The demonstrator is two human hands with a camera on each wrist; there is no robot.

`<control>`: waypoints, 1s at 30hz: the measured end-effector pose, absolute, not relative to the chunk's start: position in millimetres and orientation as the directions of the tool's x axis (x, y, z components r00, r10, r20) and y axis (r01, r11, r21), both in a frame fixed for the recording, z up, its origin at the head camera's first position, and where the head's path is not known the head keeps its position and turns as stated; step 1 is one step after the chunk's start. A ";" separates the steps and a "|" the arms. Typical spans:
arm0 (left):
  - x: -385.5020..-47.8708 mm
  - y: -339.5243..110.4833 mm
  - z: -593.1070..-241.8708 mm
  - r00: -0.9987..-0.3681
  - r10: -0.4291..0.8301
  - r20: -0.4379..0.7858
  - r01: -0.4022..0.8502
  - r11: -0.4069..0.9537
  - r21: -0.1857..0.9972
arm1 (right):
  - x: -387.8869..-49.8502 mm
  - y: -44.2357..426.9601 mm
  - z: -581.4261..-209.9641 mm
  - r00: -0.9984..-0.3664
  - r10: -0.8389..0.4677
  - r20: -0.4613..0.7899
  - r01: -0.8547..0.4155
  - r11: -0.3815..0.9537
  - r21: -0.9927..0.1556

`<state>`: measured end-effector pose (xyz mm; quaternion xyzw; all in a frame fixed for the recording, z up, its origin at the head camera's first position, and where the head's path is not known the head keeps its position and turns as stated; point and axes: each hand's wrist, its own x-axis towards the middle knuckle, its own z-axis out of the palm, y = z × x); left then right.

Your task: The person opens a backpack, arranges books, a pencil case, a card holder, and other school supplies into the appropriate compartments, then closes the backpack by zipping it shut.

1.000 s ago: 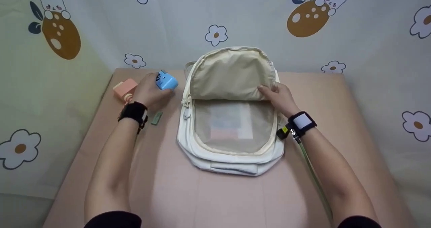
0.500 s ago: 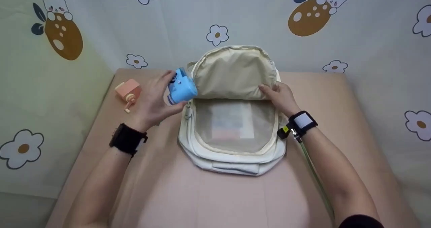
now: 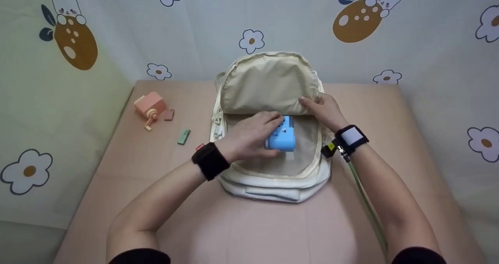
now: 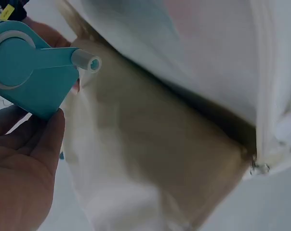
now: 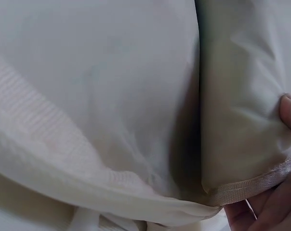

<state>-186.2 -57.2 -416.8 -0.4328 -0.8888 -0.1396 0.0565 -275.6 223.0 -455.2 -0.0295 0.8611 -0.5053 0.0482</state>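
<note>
A cream backpack point(image 3: 234, 188) lies on the table with its front flap point(image 3: 269, 82) folded up. My left hand point(image 3: 249, 137) grips a blue hand-crank pencil sharpener point(image 3: 284, 139) over the opening. The sharpener's crank arm and pale knob point(image 4: 85, 60) show in the left wrist view. With thumb and fingers, my right hand point(image 3: 325, 110) pinches the flap's right edge, its thumb on the inner lining point(image 5: 242, 115) in the right wrist view. The backpack's interior is partly covered by my left hand.
On the table's point(image 3: 273, 229) left side stands a pink hand-crank sharpener point(image 3: 150, 104), with a small flat pink piece point(image 3: 169, 114) beside it. A small green block point(image 3: 183, 137) lies nearer. Behind the table hangs a patterned cloth point(image 3: 210, 26).
My left hand has picked up the blue sharpener from the left of the backpack and carried it right, over the opening. My right hand has stayed on the flap.
</note>
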 end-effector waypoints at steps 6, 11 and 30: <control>-205.6 -22.5 -431.4 -0.625 0.776 0.088 0.772 0.598 0.216 | -277.0 222.3 -449.6 -0.991 -0.122 -0.055 -0.013 0.496 -0.868; -213.7 -11.5 -436.2 -0.635 0.767 0.086 0.764 0.609 0.213 | -277.7 221.7 -439.6 -0.991 -0.130 -0.028 -0.044 0.522 -0.852; -220.8 -6.0 -447.6 -0.644 0.739 0.200 0.756 0.654 0.019 | -272.0 214.5 -411.7 -0.992 -0.123 0.014 -0.075 0.503 -0.861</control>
